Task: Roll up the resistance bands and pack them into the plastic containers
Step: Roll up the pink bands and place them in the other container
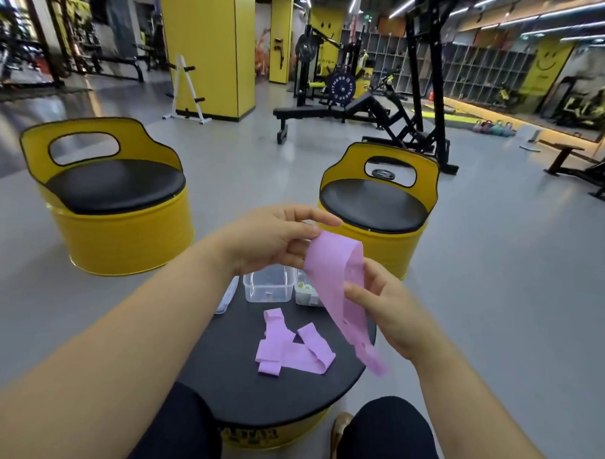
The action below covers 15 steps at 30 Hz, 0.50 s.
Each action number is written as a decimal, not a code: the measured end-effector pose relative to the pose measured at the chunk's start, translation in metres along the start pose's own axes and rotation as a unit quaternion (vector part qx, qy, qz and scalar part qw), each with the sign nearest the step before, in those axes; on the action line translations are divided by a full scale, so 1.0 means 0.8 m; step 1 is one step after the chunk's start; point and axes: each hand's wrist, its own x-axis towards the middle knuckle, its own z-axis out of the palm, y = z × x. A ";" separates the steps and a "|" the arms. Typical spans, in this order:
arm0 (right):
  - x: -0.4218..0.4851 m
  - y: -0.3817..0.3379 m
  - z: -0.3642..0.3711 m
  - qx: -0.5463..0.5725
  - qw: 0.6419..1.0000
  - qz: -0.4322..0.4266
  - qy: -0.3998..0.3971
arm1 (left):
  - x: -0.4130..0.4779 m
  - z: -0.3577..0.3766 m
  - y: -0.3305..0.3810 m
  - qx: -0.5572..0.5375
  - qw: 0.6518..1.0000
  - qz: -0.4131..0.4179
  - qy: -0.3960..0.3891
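Note:
A lilac resistance band hangs in the air above the round black table. My left hand pinches its top end and my right hand holds its right edge lower down, with the tail drooping past the table's right rim. More lilac bands lie crumpled on the table. An open clear plastic container stands at the table's far side. Beside it on the right is a second container, partly hidden by the held band, with something pale inside.
A clear lid lies at the table's left rim. Two yellow barrel seats with black cushions stand beyond the table. My knees are at the near edge. Gym machines and benches fill the back of the room.

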 end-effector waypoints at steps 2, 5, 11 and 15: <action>0.000 0.006 -0.008 -0.019 0.999 0.027 0.020 | 0.004 0.003 0.001 -0.043 0.999 0.002 0.007; -0.001 0.022 -0.018 -0.045 0.996 0.076 0.000 | 0.008 0.008 0.004 -0.102 0.995 0.008 0.003; -0.002 0.059 -0.001 -0.084 0.990 0.113 0.015 | 0.022 0.018 0.000 -0.093 0.994 0.009 0.053; 0.007 0.061 0.019 0.081 0.988 0.103 0.076 | 0.028 0.014 -0.019 -0.109 0.989 -0.012 0.099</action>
